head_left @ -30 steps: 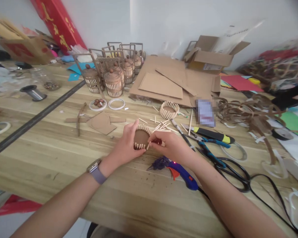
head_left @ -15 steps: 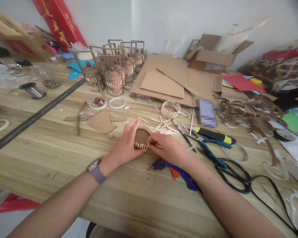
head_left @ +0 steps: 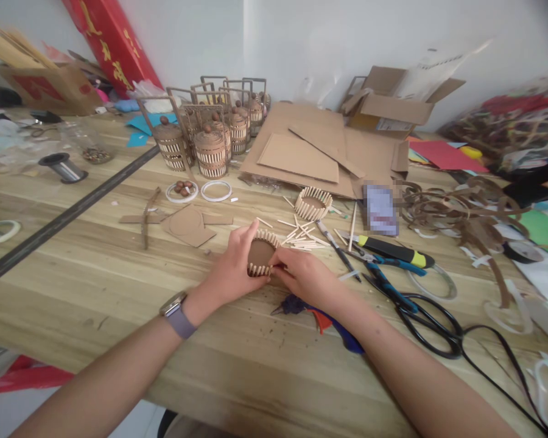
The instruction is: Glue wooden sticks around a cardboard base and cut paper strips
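Note:
My left hand (head_left: 237,258) curls around the left side of a small round cardboard base ringed with short wooden sticks (head_left: 261,250), thumb along its near edge. At the base's right rim, my right hand (head_left: 299,271) has its fingertips pinched together; they seem to hold a short stick, mostly hidden by the fingers. Just behind lies a loose heap of wooden sticks (head_left: 304,237). A second stick-ringed base (head_left: 313,204) stands beyond the heap. Under my right forearm rests a blue glue gun (head_left: 347,337) with an orange trigger, partly covered.
To the right lie a yellow-black cutter (head_left: 395,250), blue-handled pliers (head_left: 390,283) and black scissors (head_left: 432,325). Several lidded stick baskets (head_left: 210,152) stand at the back, beside flat cardboard sheets (head_left: 296,158). A cut cardboard piece (head_left: 189,225) and white rings (head_left: 216,190) lie left of centre.
The view has shifted very slightly. Both hands stay at the stick-ringed base in nearly the same pose.

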### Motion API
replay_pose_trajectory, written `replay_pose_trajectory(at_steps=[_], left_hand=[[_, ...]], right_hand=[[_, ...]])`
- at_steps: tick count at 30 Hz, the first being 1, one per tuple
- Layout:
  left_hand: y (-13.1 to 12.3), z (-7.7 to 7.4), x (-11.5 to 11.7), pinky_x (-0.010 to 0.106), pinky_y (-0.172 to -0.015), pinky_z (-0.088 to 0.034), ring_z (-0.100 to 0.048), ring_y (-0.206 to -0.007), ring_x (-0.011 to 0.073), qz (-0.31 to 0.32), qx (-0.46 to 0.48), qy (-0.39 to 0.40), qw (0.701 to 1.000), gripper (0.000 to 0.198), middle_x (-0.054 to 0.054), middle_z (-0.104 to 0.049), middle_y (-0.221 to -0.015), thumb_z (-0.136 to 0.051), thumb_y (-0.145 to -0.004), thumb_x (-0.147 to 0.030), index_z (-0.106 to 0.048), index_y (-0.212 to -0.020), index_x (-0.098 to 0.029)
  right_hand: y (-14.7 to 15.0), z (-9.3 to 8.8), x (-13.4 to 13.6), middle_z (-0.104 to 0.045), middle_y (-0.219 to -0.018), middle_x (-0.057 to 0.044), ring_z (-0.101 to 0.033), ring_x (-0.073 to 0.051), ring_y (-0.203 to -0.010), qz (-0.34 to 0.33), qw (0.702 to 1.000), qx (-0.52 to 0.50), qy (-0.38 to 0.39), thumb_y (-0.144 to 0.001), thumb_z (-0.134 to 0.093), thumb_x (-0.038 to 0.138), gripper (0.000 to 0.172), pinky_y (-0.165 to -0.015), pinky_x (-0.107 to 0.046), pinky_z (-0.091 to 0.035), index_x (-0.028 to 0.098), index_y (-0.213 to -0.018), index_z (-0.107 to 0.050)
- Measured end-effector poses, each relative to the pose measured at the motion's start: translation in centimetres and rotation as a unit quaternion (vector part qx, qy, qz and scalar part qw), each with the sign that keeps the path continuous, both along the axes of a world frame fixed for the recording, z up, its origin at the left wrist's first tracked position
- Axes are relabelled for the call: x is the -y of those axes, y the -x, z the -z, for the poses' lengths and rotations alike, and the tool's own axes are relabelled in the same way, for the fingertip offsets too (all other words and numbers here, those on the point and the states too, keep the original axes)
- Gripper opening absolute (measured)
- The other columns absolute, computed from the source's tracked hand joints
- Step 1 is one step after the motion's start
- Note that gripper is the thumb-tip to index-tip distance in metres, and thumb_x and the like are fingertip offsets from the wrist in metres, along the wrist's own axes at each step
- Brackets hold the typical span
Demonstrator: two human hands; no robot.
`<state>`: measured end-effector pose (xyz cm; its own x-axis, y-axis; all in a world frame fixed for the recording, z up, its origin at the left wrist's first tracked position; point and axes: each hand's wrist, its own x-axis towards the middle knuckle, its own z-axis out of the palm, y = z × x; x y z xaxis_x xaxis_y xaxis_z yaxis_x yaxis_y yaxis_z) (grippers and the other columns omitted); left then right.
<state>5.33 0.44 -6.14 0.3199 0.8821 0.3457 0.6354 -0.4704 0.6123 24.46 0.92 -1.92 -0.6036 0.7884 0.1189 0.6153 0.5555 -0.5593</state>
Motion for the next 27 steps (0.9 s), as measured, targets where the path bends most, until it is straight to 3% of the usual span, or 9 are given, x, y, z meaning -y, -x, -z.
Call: replay_pose_trajectory(at_steps=[21, 27], left_hand=[[-0.1, 0.1, -0.1, 0.058, -0.108, -0.036, -0.037, -0.134, 0.0364, -0.007, -0.004, -0.011, 1.000, 0.109, 0.018, -0.035, -0.141, -0.078, -0.072, -0.031, -0.006, -0.153, -0.026], [0.3, -0.1, 0.0, 0.058, -0.111, -0.033, -0.033, -0.137, 0.0357, 0.001, -0.018, -0.017, 1.000, 0.104, 0.018, -0.033, -0.143, -0.076, -0.073, -0.031, -0.010, -0.152, -0.026]], right_hand=[[0.5, -0.1, 0.2, -0.066, -0.081, -0.004, -0.059, -0.016, -0.074, 0.001, 0.999, 0.040, -0.021, -0.087, -0.056, 0.007, 0.011, -0.067, -0.025, -0.041, 0.017, -0.087, -0.060], [-0.2, -2.4, 1.0, -0.069, -0.087, -0.005, -0.062, -0.019, -0.078, 0.025, 0.994, 0.092, -0.062, -0.089, -0.062, 0.021, 0.016, -0.069, -0.028, -0.040, 0.016, -0.105, -0.060]])
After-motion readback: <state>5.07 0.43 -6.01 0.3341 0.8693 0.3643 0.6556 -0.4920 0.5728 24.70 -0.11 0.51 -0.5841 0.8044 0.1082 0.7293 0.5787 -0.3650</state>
